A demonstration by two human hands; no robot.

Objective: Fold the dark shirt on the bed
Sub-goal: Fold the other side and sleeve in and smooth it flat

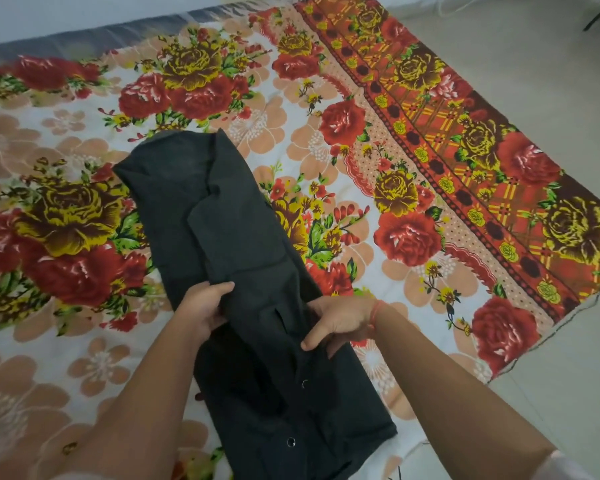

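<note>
The dark shirt [229, 233] lies on the bed as a long narrow strip, its sides folded inward, running from the upper left toward the near edge. Snap buttons show on its near part. My left hand [201, 308] grips the strip's left edge near its middle, fingers curled over the cloth. My right hand [340, 322] pinches the right edge at the same height, thumb on top. A red thread circles my right wrist. The cloth between my hands is slightly bunched and raised.
The bed carries a floral sheet [84, 209] with red and yellow roses and a checked orange border [465, 140] on the right. Pale floor [551, 98] lies beyond the bed's right edge. A grey mattress edge [66, 36] shows at the far side.
</note>
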